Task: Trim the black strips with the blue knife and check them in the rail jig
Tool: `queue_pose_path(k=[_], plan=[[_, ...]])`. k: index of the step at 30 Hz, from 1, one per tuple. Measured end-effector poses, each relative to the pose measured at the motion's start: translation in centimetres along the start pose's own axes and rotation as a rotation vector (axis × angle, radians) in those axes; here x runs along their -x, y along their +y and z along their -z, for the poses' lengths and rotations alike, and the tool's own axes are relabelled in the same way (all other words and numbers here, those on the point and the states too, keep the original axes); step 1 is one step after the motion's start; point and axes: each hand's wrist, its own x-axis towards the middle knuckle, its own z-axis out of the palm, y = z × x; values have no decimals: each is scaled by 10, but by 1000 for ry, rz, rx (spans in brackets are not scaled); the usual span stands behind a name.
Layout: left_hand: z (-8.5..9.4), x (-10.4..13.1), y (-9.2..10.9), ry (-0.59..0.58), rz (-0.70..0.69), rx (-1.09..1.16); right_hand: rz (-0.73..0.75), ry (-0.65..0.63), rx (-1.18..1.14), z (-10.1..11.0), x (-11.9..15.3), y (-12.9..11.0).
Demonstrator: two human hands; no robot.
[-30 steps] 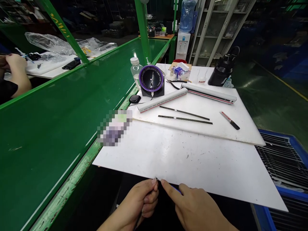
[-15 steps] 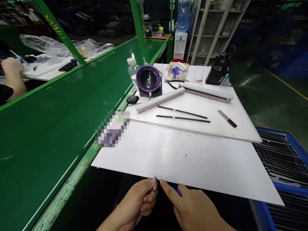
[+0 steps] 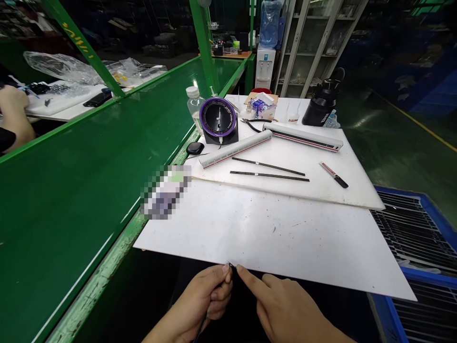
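Green belt (image 3: 82, 171) fills the left side, and beyond its far edge another person's hand (image 3: 12, 102) rests near a phone (image 3: 94, 99) and crumpled plastic bags (image 3: 60, 66). Right of the belt, a white sheet (image 3: 271, 233) lies with its near edge hanging over the dark gap where the hands work. The left hand (image 3: 203, 305) is curled nearly closed just under that edge, thumb and forefinger pinched on a thin dark strip (image 3: 202, 328) whose tip pokes up at the sheet's edge and whose tail drops out below the fist. The right hand (image 3: 285, 309) sits just beside it, forefinger stretched out straight so its tip all but touches the strip's top end, the other fingers folded loosely; it grips nothing that can be seen.

Farther back a thicker white board (image 3: 321, 186) lies on top of the sheet. At its left end stand a clear bottle (image 3: 194, 102) and a round black dial with a purple rim (image 3: 218, 116). Two long white bars (image 3: 235, 148) (image 3: 303, 137) follow to the right, with two more dark strips (image 3: 269, 171) lying side by side in front of them, then a small knife (image 3: 333, 174). A black flask (image 3: 321, 102) stands at the back, and a blue crate (image 3: 424, 228) sits at the far right.
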Motion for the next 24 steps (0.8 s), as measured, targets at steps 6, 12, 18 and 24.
queue_pose_path(k=[6,12,18,24], plan=[[0,0,-1,11,-12,-19,-10,-92,137,5,-1,-5],[0,1,1,4,-8,-9,-4,5,-8,2,2,-2],[-4,1,1,19,-21,-9,-9,3,56,-1,1,-2],[-1,0,1,-4,-4,7,11,-46,237,2,2,-9]])
